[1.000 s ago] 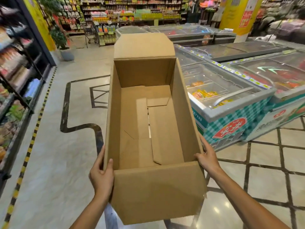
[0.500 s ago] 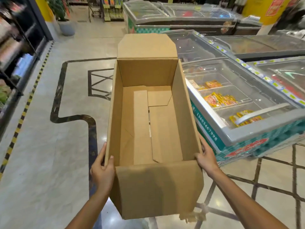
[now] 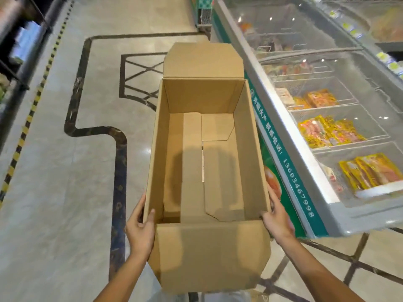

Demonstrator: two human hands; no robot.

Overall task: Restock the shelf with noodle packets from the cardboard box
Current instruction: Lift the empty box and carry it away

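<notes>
At the far left edge stood a dark shelving unit (image 3: 19, 35), blurred and well apart from the hands, with a yellow-and-black striped line (image 3: 32, 105) running along the pale marble floor (image 3: 54, 192) beside it. Next came the left hand (image 3: 139, 229), gripping the near left corner of the plain brown cardboard box (image 3: 248, 153): its thumb hooked over the rim while the fingers (image 3: 136, 211) curled against the outer wall. The box was held off the floor between the two hands, its long axis pointing straight away from the person, both end flaps open. Inside lay only folded bottom flaps; no noodle packets showed, so the restocking seemed finished, or the box was on its way to be refilled or discarded. Both hands were equally near, each at a near corner. The right hand (image 3: 278, 221) clasped the near right corner, thumb at the rim. Just beside the box on the right ran a glass-topped chest freezer (image 3: 305, 162) holding yellow packets (image 3: 327, 131).
</notes>
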